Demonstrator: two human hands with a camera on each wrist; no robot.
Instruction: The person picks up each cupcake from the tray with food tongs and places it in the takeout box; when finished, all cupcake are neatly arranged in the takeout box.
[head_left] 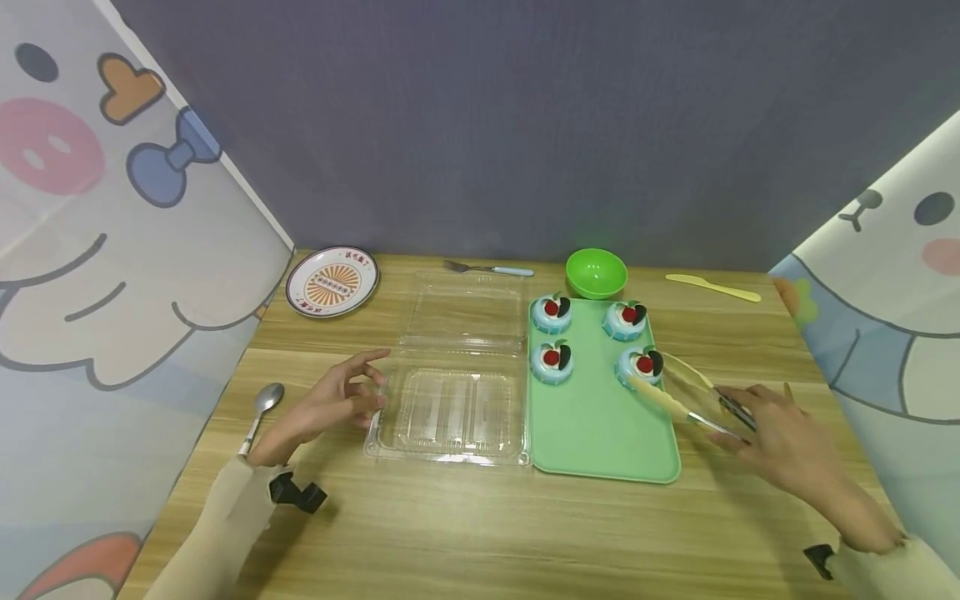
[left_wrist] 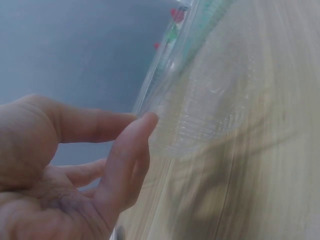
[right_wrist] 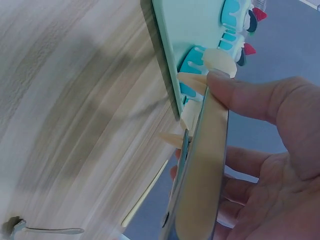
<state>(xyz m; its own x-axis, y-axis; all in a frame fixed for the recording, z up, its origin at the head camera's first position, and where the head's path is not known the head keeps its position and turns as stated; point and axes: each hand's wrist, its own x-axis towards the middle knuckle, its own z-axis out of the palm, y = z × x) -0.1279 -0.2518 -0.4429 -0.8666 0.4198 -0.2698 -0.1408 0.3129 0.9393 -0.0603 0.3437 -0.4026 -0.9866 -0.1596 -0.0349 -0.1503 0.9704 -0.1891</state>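
Observation:
My left hand holds the left rim of a clear plastic clamshell box with its fingertips. In the left wrist view, thumb and finger meet at the rim of the box. The box lies with its lid laid back. With my right hand I grip tongs with cream tips, spread on either side of a blue cupcake topped with a cherry. That cupcake sits on a green tray with three others, including one front-left cupcake. Whether the tips touch the cupcake, I cannot tell.
Behind the tray stands a green bowl. A yellow knife lies at the back right, a fork at the back middle. A patterned plate is at the back left, and a spoon lies beside my left forearm.

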